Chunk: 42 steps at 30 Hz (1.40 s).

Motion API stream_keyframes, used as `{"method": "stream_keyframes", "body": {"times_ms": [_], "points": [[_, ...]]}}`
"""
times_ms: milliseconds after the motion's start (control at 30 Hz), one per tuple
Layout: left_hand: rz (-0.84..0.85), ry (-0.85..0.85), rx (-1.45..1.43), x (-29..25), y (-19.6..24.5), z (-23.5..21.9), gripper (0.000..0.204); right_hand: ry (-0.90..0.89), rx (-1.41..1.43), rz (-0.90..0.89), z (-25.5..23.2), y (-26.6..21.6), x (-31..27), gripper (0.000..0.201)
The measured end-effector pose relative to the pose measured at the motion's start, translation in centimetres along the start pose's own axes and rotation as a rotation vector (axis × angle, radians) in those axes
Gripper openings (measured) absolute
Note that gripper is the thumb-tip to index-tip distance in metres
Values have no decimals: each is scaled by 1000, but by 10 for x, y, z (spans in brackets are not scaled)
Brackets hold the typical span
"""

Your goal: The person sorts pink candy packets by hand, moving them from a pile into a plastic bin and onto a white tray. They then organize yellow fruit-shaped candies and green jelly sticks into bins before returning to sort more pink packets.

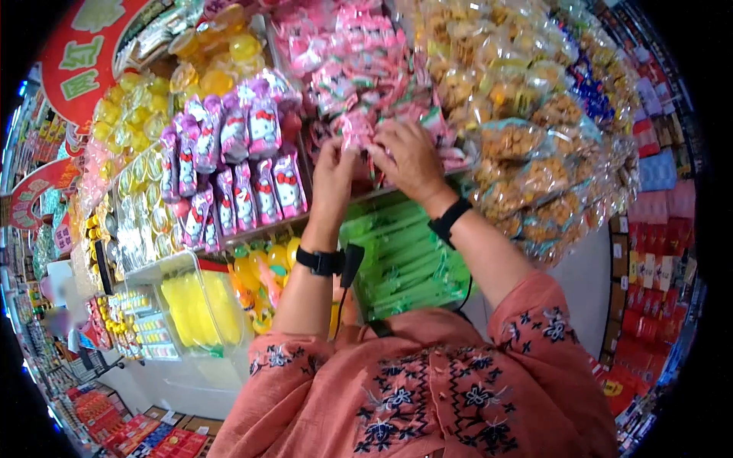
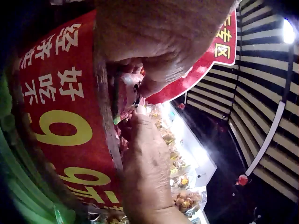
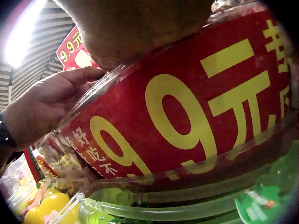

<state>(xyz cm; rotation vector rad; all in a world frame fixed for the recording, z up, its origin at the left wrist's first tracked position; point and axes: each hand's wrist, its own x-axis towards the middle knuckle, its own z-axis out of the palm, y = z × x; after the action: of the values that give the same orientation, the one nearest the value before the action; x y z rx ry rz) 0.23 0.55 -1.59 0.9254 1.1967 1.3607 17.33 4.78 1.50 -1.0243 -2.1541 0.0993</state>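
Both hands meet over a bin of pink wrapped packets. Between the fingertips of my left hand is a small pink packet, pinched at its left side. My right hand has curled fingers pinching the packet's right edge. In the left wrist view the left hand looms above the packet, and fingertips of the right hand meet its lower edge. In the right wrist view the left hand reaches behind the bin's rim; the right hand fills the top, its fingertips hidden.
Purple cartoon packets lie left of the pink bin, and bagged brown snacks to its right. Long green packs sit below, near the body. A red price sign covers the bin's front. Yellow packs stand lower left.
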Motion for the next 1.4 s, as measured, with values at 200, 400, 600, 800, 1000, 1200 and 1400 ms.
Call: {"method": "stream_keyframes", "body": {"times_ms": [200,400,600,800,1000,1200,1400], "points": [[171,141,573,-16,15,20,31,-10,-26,34,-4,-4,3,23],[574,189,774,-11,23,24,38,-46,-38,54,-4,-4,0,23],[601,172,880,28,62,35,47,-79,-20,90,-3,0,-1,22],[449,104,1070,104,68,50,62,-45,-4,99,-4,-3,-1,21],[414,173,1378,155,52,57,76,-12,-23,83,-3,-1,0,20],[378,57,1449,169,50,54,85,-7,-46,64,-2,0,0,18],[389,-84,1494,155,60,50,78,-8,-25,76,-1,0,-1,16]]}}
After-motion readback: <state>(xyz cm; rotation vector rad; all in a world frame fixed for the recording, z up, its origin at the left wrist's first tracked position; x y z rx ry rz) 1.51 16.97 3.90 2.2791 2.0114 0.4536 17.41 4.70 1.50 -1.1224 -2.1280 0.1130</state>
